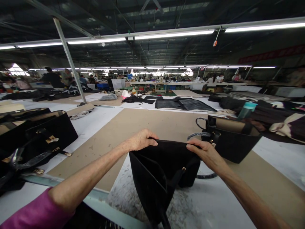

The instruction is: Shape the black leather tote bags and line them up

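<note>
A black handbag [152, 178] is in front of me at the table's near edge, its far rim held up between my hands. My left hand [143, 140] pinches that rim near its left end, thumb on the inner side. Toward the right end, my right hand [202, 149] grips the same rim between thumb and fingers. A small gold-coloured metal fitting shows on the bag below my right hand. Part of a dark handle curves out at the bag's right side. The bag's bottom and far side are hidden from view.
Another black handbag [233, 140] stands just beyond my right hand. Several black bags with gold hardware [52, 136] crowd the left. A bottle with a turquoise lid [247, 109] stands at right. Black panels [183, 104] lie farther back on the table. People work in the background.
</note>
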### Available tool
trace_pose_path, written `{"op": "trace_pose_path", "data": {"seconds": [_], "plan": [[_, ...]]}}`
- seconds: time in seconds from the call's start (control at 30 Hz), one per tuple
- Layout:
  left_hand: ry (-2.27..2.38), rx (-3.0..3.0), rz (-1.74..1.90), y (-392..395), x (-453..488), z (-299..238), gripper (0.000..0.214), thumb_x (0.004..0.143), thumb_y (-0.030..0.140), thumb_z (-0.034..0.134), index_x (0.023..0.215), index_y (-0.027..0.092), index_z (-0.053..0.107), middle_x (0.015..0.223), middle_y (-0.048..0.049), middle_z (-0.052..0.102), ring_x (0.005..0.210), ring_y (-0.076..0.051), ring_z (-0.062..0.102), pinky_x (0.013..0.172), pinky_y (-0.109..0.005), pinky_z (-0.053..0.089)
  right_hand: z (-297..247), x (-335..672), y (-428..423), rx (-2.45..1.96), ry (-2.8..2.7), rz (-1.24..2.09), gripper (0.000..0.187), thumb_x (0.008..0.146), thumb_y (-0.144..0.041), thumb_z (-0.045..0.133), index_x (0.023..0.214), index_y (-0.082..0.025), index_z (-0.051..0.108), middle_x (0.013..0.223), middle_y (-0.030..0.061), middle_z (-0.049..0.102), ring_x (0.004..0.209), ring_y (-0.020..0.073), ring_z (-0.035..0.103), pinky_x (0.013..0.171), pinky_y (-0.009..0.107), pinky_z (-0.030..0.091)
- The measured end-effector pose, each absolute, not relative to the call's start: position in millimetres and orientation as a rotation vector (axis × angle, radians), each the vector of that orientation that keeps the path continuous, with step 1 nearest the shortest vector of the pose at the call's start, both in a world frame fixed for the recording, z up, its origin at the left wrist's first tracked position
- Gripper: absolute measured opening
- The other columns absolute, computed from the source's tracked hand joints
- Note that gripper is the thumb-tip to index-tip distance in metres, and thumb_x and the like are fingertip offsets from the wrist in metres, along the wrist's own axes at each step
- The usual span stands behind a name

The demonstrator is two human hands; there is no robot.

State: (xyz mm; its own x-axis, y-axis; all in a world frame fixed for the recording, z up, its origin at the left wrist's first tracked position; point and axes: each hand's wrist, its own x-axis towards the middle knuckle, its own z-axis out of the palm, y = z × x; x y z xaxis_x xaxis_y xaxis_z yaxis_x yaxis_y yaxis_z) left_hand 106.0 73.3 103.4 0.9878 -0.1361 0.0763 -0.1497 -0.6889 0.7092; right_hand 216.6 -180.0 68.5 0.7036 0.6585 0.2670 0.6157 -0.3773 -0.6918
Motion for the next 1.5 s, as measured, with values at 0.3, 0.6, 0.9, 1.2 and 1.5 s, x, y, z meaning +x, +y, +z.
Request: {"op": "trace_pose_path", "data": {"seconds": [0.3,0.6,0.9,1.2,1.5], "plan": [[-0.212,2.382,0.031,74,108,99,0.025,0.074,0.034,0.050,0.078,0.015,0.065,0.065,0.0035,0.057,0.062,-0.011,0.049,0.060,-0.019,0.037,72,206,-180,-2.232,-1.082,-0.194,0.024,0.082,-0.038,0.043,0.077,-0.022,0.059,0.077,0.0004,0.058,0.075,0.0169,0.054,0.070,0.028,0.039],[-0.251,2.428,0.050,75,108,97,0.024,0.076,0.031,0.046,0.069,0.013,0.060,0.059,0.0031,0.049,0.058,-0.010,0.042,0.060,-0.019,0.035,70,205,-181,-2.532,-1.245,-0.673,0.031,0.086,-0.044,0.038,0.081,-0.023,0.062,0.082,0.0011,0.059,0.073,0.0145,0.053,0.064,0.026,0.034],[-0.220,2.420,0.017,72,107,100,0.022,0.074,0.029,0.045,0.065,0.013,0.056,0.056,0.0039,0.041,0.053,-0.008,0.034,0.052,-0.018,0.030,83,198,-149,-2.570,-1.524,-0.774,0.027,0.088,-0.034,0.038,0.079,-0.021,0.059,0.073,0.0018,0.061,0.072,0.0149,0.053,0.067,0.026,0.030],[-0.223,2.407,0.034,71,105,103,0.021,0.073,0.028,0.046,0.067,0.013,0.058,0.054,0.0037,0.041,0.052,-0.008,0.035,0.049,-0.018,0.027,91,186,-125,-2.566,-1.571,-0.531,0.034,0.090,-0.036,0.032,0.071,-0.020,0.055,0.067,0.0002,0.062,0.065,0.0122,0.055,0.057,0.024,0.027],[-0.142,2.494,-0.019,75,105,109,0.029,0.070,0.036,0.053,0.087,0.015,0.063,0.067,0.0017,0.055,0.061,-0.011,0.048,0.053,-0.019,0.033,89,173,-99,-2.539,-1.633,-0.548,0.023,0.088,-0.029,0.037,0.071,-0.021,0.049,0.067,-0.0022,0.062,0.057,0.0117,0.055,0.049,0.026,0.017]]}}
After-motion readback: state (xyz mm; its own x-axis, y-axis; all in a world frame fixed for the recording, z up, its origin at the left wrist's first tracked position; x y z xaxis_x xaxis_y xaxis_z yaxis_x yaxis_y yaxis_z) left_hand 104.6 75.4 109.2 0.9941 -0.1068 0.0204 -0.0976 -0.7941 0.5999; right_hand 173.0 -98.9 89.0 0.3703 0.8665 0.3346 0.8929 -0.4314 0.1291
